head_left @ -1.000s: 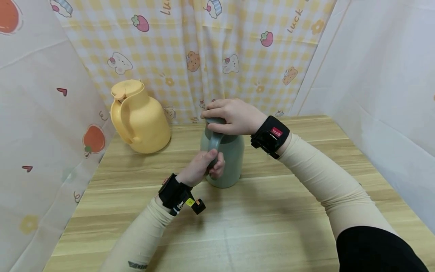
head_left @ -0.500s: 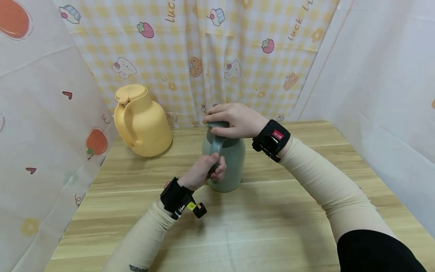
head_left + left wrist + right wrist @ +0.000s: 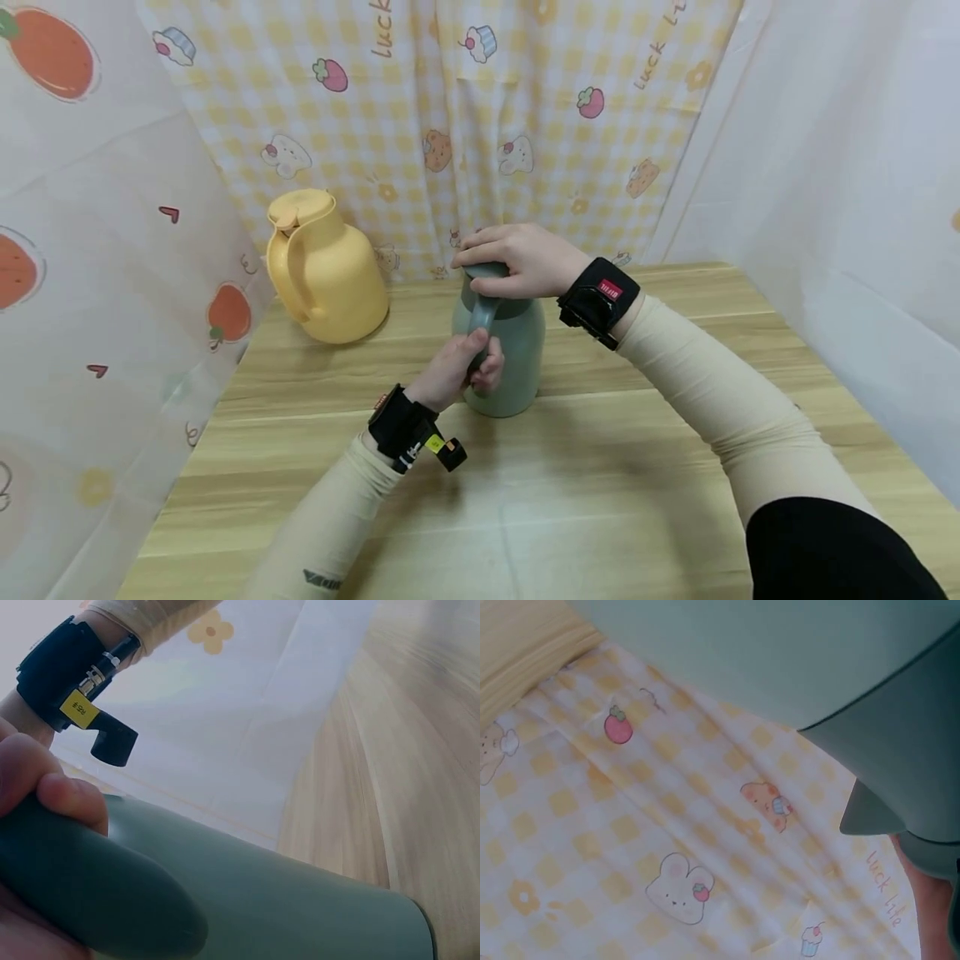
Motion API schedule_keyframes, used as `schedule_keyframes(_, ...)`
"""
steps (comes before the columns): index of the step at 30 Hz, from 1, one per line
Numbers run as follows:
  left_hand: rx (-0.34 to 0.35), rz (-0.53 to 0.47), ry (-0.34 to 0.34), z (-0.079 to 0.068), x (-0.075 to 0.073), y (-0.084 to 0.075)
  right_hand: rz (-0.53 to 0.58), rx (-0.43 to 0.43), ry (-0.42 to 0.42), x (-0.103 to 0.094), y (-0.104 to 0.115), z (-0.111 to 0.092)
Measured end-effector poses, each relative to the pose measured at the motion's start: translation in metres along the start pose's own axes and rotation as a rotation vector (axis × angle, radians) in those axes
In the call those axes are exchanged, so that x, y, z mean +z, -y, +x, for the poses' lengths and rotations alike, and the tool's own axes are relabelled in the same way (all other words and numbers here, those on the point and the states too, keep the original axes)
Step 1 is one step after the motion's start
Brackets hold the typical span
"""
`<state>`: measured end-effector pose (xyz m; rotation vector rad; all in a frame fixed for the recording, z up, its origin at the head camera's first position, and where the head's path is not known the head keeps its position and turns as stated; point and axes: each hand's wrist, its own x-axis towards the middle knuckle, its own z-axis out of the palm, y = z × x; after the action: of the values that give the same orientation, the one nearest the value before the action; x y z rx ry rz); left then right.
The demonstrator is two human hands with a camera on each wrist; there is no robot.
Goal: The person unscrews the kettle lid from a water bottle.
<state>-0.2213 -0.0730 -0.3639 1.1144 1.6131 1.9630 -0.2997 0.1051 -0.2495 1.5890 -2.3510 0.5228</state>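
Jug [image 3: 521,367], grey-green, upright toward the rear of the table [image 3: 600,483], before the checked curtain [image 3: 555,200]. Body pale, smooth, rounded at the shoulder; collar [image 3: 900,742] darker, parted from the body by a clean seam; spout [image 3: 871,811] short and pointed; lid [image 3: 486,270] flat; handle [image 3: 483,315] thick, rounded at its lower end, on the near side. Left hand [image 3: 453,371]: fingers curled round the handle, thumb lying over it. Right hand [image 3: 528,260]: laid over the lid, fingers extended across it and slightly bent, thumb apart on the near side, part of the lid showing between thumb and forefinger. Yellow jug [image 3: 337,279]: upright, to the left and well apart, handle toward the near left. Against the frame of a second ago: both hands keep the same hold, the jug its place on the table; the head view has shifted, taking in more white cloth [image 3: 135,317] at left, with the yellow jug farther right in view.
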Motion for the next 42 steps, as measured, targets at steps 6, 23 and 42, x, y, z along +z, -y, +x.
schedule_keyframes(6,-0.016,-0.008,-0.052,-0.003,0.003,-0.001,-0.03,0.071,0.064,-0.003,0.008,0.002)
schedule_keyframes(23,-0.021,0.015,-0.083,-0.006,0.006,-0.008,0.045,0.576,-0.027,-0.029,0.043,-0.007)
schedule_keyframes(42,-0.038,-0.032,-0.047,-0.005,0.01,-0.004,-0.289,0.527,-0.217,0.024,0.051,0.005)
